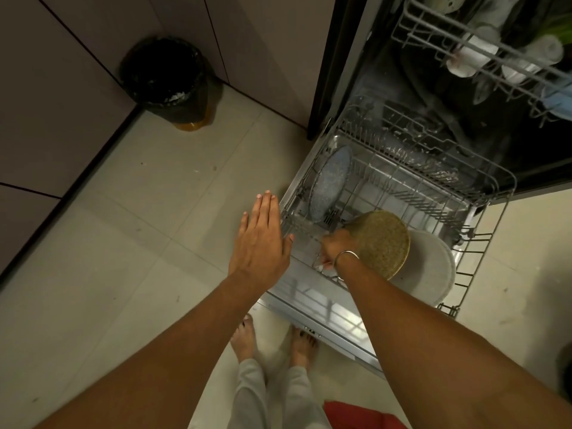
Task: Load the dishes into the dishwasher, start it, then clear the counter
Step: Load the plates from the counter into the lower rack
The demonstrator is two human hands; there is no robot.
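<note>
On the pulled-out lower rack (402, 187) of the open dishwasher, your right hand (335, 246) grips the near-left rim of a round olive plate (382, 243) with a matte, finely speckled glaze. Fingers are curled around the edge and the plate is tilted up on its rim. Just behind it, toward the rack's right corner, leans a larger white plate (430, 267), smooth and pale and partly covered by the olive one. A blue-grey speckled plate (329, 184), oval from this angle, stands upright among the tines along the rack's left side, well apart from the other two. The rack is thin grey coated wire in a square grid with rows of short prongs. A plain metal bangle (346, 258) circles your right wrist. Your left hand (263, 239) is flat, fingers straight and pressed together, holding nothing. It hovers at the rack's left edge with the thumb near the wire, and you cannot tell whether it touches. The steel door (309, 301) lies open under the rack, reflecting the grid. The upper rack (464, 41) carries white cylindrical cups (473, 54) lying on their sides. On the pale matte tile floor (139, 227), a round bin (170, 85) with a crinkled black liner sits in the corner of the flat mauve cabinet panels (62, 88).
</note>
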